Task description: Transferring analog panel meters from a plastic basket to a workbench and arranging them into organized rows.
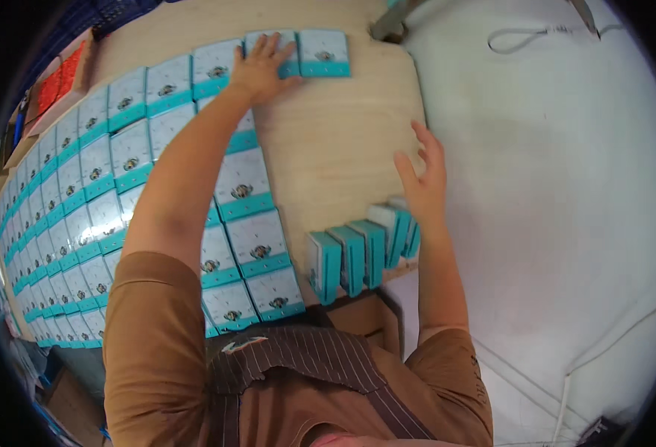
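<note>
Floor (551, 186): pale grey, filling the whole right side past the table's edge; a thin looped cord (518, 36) lies on it at the top.
Table (343, 141): light wood, running from top centre down to my body; its bare part lies between my two arms.
Grid (82, 186): white and teal boxes laid flat in rows, edge to edge, covering the left part of the table from the far end to my chest. My left arm crosses over some of them.
Row (357, 253): a few of the same boxes standing on edge, side by side, near the table's right front edge, well apart from the grid.
Left hand (259, 68): flat and open, fingers spread, palm pressing down on a box (287, 56) in the far row of the grid, gripping nothing. That box sits between two others, touching both.
End box (324, 52): the last one in the far row, just right of my left hand.
Right hand (423, 179): open, fingers loosely spread, empty. It hangs just above the right end of the row, beside the table's right edge. I cannot tell whether my wrist touches the boxes.
</note>
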`<state>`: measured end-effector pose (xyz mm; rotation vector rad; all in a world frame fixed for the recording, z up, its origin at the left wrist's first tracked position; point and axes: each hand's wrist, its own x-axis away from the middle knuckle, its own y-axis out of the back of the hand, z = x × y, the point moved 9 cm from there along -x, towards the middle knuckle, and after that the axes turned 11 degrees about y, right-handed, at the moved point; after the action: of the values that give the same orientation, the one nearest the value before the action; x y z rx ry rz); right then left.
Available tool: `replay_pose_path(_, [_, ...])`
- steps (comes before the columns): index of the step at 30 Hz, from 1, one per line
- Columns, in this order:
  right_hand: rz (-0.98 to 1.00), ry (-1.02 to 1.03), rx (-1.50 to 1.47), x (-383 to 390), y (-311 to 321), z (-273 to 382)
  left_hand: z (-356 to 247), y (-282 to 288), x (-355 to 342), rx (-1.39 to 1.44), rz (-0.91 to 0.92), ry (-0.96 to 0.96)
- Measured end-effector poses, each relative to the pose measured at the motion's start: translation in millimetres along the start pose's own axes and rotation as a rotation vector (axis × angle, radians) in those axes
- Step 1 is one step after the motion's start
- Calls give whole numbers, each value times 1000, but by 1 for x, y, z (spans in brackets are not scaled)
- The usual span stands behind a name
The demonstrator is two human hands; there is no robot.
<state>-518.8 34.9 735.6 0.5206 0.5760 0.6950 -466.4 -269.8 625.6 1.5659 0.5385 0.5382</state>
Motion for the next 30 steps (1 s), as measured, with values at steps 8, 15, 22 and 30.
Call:
replay_pose_path(8, [-35,-170,377,185,47,-31,-49,51,180,738,73,-263])
replay_pose_path(15, [-16,-266,288,166,21,-38,-96,37,318,668,278,-403])
replay_pose_path(22, [139,-321,371,151,31,-34,-98,38,327,693,275,-315])
replay_pose_path(30, [67,-77,751,134,26,-40,-87,39,330,666,242,-260])
